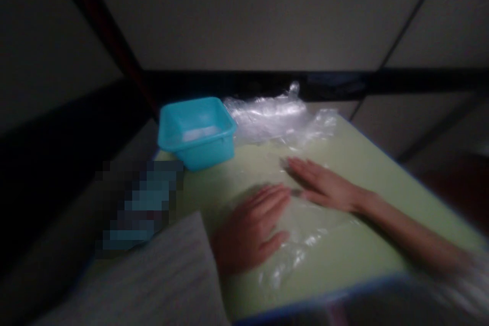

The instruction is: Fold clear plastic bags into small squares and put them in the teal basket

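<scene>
In dim light, a yellow-green counter [359,252] is edged in blue. Across its near half, thin clear plastic [305,247] is spread, creased toward the near edge. Over it the left hand [254,226] is laid, fingers outstretched, thumb held apart. Slightly farther off, the right hand [330,183] is placed flat, its fingers extended and its thumb pointed toward the left hand. At the far left corner a turquoise tub [206,155] is set, with something whitish contained inside. Beside it, crumpled clear plastic [271,117] is bunched; whether both stretches are joined cannot be told. The counter is backed by a pale wall [248,20].
</scene>
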Tool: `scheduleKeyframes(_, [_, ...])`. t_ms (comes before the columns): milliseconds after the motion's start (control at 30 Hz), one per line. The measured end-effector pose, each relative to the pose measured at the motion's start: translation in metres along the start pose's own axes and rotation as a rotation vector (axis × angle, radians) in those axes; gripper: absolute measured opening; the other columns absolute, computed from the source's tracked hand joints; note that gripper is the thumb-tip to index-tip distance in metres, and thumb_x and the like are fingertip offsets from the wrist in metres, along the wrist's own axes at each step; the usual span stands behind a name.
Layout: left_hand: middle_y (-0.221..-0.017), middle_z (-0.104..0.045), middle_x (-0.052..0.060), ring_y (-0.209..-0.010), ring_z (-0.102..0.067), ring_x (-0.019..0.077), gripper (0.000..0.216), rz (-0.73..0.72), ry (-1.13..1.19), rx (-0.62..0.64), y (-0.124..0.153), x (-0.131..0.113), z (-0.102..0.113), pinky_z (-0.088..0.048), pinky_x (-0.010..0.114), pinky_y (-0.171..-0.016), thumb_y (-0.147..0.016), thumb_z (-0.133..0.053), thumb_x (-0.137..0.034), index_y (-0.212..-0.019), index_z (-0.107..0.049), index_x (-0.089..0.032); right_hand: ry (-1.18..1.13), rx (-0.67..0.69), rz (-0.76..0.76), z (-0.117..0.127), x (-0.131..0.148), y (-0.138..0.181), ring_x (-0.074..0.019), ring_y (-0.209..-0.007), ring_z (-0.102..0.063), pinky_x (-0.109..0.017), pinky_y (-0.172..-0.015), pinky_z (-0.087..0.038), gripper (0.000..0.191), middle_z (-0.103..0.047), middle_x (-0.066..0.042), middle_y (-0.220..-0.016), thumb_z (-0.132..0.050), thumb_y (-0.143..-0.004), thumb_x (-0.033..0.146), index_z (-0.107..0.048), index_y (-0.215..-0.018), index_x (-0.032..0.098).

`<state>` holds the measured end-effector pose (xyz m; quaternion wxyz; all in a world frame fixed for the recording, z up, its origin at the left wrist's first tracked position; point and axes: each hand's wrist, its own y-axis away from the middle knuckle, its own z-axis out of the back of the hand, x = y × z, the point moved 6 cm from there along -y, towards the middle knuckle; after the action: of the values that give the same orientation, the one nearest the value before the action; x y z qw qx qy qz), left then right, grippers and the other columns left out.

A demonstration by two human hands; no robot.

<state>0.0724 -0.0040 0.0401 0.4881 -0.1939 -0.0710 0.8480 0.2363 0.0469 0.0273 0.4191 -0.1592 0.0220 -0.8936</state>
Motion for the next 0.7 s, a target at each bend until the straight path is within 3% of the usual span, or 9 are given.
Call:
scheduleKeyframes(100, [-0.136, -0.047, 0.013, -0.132, -0.035, 0.0194, 0.041, -0.313, 0.117, 0.144, 0.005, -0.033, -0.010, -0.025, 0.033, -0.112, -0.090, -0.042, -0.026, -0.127, -0.046, -0.008, -0.123, 0.029, 0.099, -0.003, 0.024, -0.006, -0.0210, -0.138, -0.018, -0.046, -0.112, -0.017, 0.062, -0.018, -0.008, -0.151, -0.035, -0.095, 0.042, -0.006, -0.146, 0.022])
scheduleKeyframes(167, [-0.139, -0.042, 0.015, -0.133, -0.031, 0.0212, 0.047, -0.380, 0.147, 0.230, 0.008, -0.039, -0.017, -0.023, 0.032, -0.113, -0.092, -0.041, -0.032, -0.130, -0.042, -0.005, -0.198, 0.074, 0.155, -0.007, 0.035, -0.008, -0.0182, -0.138, -0.017, -0.044, -0.114, -0.015, 0.059, -0.020, -0.007, -0.150, -0.032, -0.096, 0.038, -0.006, -0.146, 0.022])
scheduleKeyframes(300, [-0.147, -0.026, 0.017, -0.137, -0.021, 0.0266, 0.062, -0.364, 0.142, 0.342, 0.011, -0.035, -0.024, -0.018, 0.039, -0.113, -0.091, -0.040, -0.044, -0.138, -0.030, -0.005, -0.205, 0.178, 0.208, -0.019, 0.041, -0.007, -0.0172, -0.139, -0.011, -0.041, -0.114, -0.010, 0.061, -0.017, -0.007, -0.151, -0.034, -0.096, 0.038, -0.005, -0.146, 0.020])
scheduleKeyframes(533, [-0.147, -0.030, 0.010, -0.135, -0.027, 0.0261, 0.056, -0.382, 0.182, 0.356, 0.012, -0.037, -0.018, -0.021, 0.041, -0.111, -0.091, -0.037, -0.047, -0.138, -0.033, -0.016, -0.059, 0.217, 0.225, -0.018, 0.028, 0.004, -0.0197, -0.139, -0.004, -0.041, -0.113, -0.003, 0.069, -0.011, -0.006, -0.152, -0.047, -0.089, 0.045, -0.013, -0.145, 0.022])
scheduleKeyframes(700, [-0.148, -0.028, 0.008, -0.137, -0.023, 0.0235, 0.057, -0.384, 0.164, 0.415, 0.012, -0.038, -0.020, -0.018, 0.040, -0.112, -0.092, -0.038, -0.047, -0.138, -0.032, -0.015, -0.068, 0.200, 0.153, -0.008, 0.006, 0.013, -0.0244, -0.139, -0.002, -0.044, -0.112, -0.002, 0.084, -0.007, -0.005, -0.153, -0.058, -0.077, 0.056, -0.019, -0.144, 0.025])
